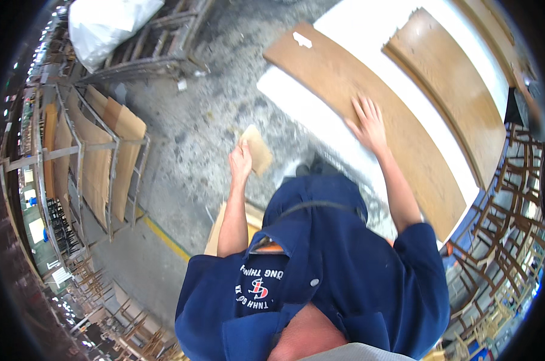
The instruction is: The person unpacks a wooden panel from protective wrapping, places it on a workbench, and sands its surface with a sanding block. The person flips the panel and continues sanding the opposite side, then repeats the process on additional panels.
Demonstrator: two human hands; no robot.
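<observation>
A long brown wooden panel (327, 66) lies on a white-covered table (296, 99) at my right. On its face rests my right hand (367, 123), palm down, fingers stretched out and apart. My left hand (240, 159) is away from the table, over the floor, pinching a tan sheet (258, 150) that looks like sandpaper by its edge. The underside of that sheet is hidden. Near the far end of the panel sits a small white piece (302, 40).
A second wooden panel (447, 78) lies farther right on the table. To the left, a metal rack (113, 146) holds upright wooden boards. A white plastic bag (107, 30) rests on a frame at the far left. Stacked chair frames (504, 204) stand at the right.
</observation>
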